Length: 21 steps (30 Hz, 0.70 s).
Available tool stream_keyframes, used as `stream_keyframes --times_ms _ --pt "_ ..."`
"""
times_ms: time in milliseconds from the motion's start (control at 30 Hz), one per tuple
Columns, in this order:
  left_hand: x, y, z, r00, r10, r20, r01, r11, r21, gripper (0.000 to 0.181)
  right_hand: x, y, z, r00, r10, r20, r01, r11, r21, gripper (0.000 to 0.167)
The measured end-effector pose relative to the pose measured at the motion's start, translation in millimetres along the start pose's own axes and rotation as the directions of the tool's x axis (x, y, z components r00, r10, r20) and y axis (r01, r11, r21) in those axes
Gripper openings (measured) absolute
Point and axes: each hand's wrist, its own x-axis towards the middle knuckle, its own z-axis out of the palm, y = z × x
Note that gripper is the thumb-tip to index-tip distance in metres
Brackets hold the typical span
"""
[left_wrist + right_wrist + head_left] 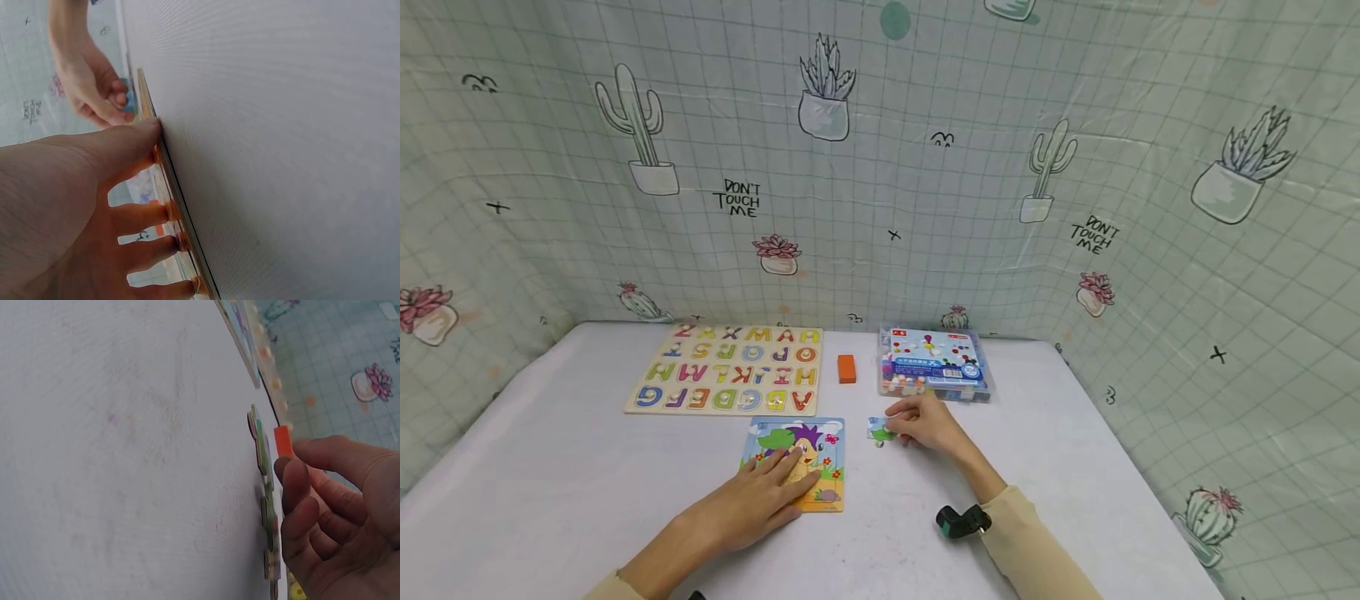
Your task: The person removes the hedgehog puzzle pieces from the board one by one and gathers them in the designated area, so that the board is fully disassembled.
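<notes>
A square hedgehog puzzle (833, 450) lies on the table in the head view. My left hand (763, 498) rests on it with fingers spread, covering its lower left part; the left wrist view shows the thumb at the board's edge. To the right, my right hand (925, 421) has its fingers curled at a small blue and green jigsaw piece (877, 428), the thumb and fingertips on its right side. In the right wrist view, jigsaw pieces (261, 456) stand edge-on beside the fingertips (294, 481). The fingers partly hide the pieces.
Behind the puzzle lies a wooden alphabet board (726, 371). An orange block (847, 368) sits right of it. A clear plastic box with a printed molecule-model sheet (936, 358) stands at the back right. Patterned cloth (880, 167) hangs behind the white table (587, 483).
</notes>
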Motion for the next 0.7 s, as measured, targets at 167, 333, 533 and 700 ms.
stream_keyframes --times_ms 167,333,533,700 --pt "-0.7 -0.8 -0.4 1.0 0.002 0.0 -0.002 1.0 0.0 0.048 -1.0 -6 8 0.999 -0.029 0.019 0.029 1.0 -0.007 0.017" --pt "-0.5 -1.3 -0.4 1.0 -0.004 0.012 0.004 1.0 -0.003 0.049 -0.7 -13 19 0.995 -0.072 0.068 0.072 0.997 -0.005 0.017" --pt "0.6 -0.4 -0.5 0.999 -0.028 0.029 0.028 0.999 -0.021 0.049 -0.1 -23 29 0.985 -0.119 0.128 0.122 0.992 -0.024 0.018" --pt "2.0 -0.4 -0.2 0.999 -0.023 0.024 0.023 1.0 -0.015 0.048 0.0 -34 39 0.972 -0.164 0.171 0.172 0.985 -0.033 0.021"
